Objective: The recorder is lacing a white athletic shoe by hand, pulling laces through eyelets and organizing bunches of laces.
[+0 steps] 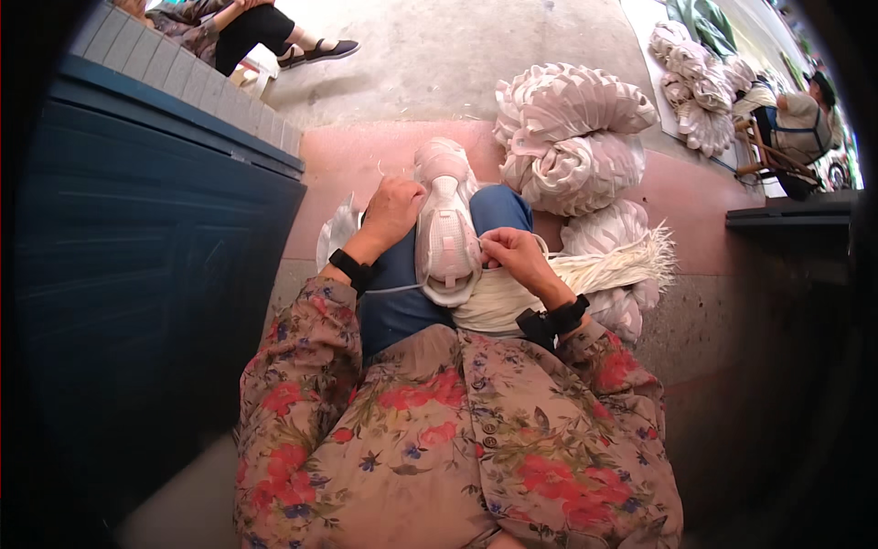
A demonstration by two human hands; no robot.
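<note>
Apparently busy lacing a pale shoe upper (448, 242), set on the lap (389, 316) between left hand (395, 207) and right hand (514, 259), just beside both. On the left, curled closed on what looks like a thin lace (381, 168); on the right, pinched at the fingertips by the upper's edge, too small to tell on what. For the next move, likely calls for drawing the lace through evenly, without twisting, and holding the upper steady.

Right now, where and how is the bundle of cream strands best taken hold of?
Probably best to grip the bundle just short of its loose ends, coming from above on the person's right. There the strands run close together, while the ends fan out; farther left, the wrist of the right hand crosses over it in this view.
</note>
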